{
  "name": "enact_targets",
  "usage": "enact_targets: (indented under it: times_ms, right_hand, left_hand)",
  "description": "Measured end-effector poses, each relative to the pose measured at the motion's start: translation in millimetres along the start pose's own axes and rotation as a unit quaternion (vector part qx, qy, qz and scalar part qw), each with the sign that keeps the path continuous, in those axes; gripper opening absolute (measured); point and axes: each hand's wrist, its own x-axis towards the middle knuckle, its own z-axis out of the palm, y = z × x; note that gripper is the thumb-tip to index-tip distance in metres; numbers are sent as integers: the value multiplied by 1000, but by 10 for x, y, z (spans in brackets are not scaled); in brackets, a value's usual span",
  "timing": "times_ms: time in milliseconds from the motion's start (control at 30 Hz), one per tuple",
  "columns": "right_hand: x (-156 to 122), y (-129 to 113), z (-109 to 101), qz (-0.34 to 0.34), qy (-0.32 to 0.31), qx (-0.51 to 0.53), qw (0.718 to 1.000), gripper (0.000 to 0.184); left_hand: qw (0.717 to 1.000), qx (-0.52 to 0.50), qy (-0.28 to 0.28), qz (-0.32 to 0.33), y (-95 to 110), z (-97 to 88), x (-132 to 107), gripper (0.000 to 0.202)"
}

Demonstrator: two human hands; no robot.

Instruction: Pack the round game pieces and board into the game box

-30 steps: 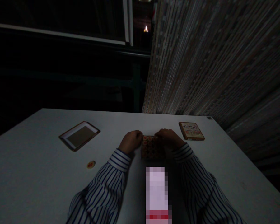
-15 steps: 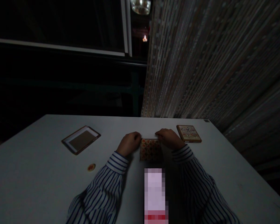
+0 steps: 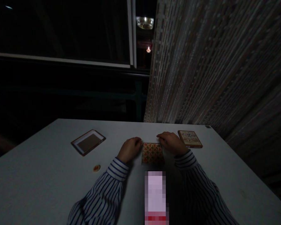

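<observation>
On the table point(image 3: 37, 175), a box of round game pieces point(image 3: 152, 153) lies between the left hand point(image 3: 129, 149) and the right hand point(image 3: 172, 143), with a flat lid point(image 3: 189, 139) just right of the right hand, an open tray point(image 3: 88, 142) well to the left, and a single round piece point(image 3: 96, 168) before that tray.

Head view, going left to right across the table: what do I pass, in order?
flat brown tray → left hand → square of round game pieces → right hand → printed flat box. The small round disc is left out: it lies nearer, within the tray's span.
</observation>
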Motion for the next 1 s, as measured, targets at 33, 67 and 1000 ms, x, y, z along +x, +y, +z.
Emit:
enact_targets:
  times_ms: [33,67,1000]
  right_hand:
    - [-6,-21,-7,6,6,0,1000,34]
    - [-10,-41,-11,13,12,-2,1000,35]
    - [264,-813,237,-82,-45,-2,996,37]
  left_hand:
    - [1000,-1,3,-3,-9,-25,-34,33]
    - [1000,-2,5,-7,-18,-52,-70,34]
    - [974,-6,161,-162,-752,-514,-1148,40]
